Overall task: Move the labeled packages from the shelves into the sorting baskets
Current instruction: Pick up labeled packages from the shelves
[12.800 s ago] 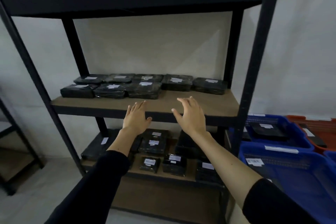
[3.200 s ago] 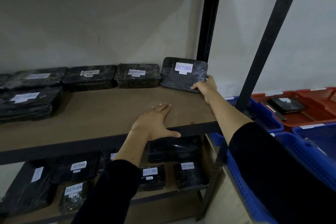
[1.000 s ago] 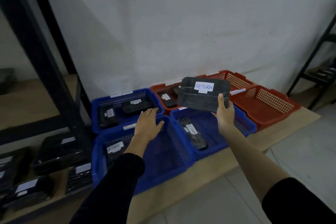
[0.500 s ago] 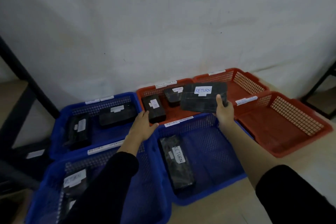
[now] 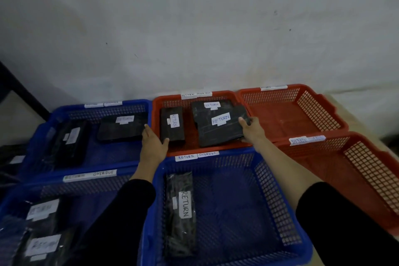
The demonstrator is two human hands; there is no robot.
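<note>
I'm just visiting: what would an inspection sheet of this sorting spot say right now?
Surface: pale floor under the baskets.
Job's things: black wrapped package labelled RETURN lying tilted in the red mesh basket, overlapping a second package; a third lies beside them. Blue mesh baskets hold more.
Clutter: nothing seen.
Hands: right hand grips the package; left hand rests open on the rims.
Cables: nothing seen.
Surroundings: white wall, two empty-looking red baskets.

Packages labelled RETURN: three in red basket, one held; one in near blue basket. Basket rim tags: RETURN OVERDUE.
</note>
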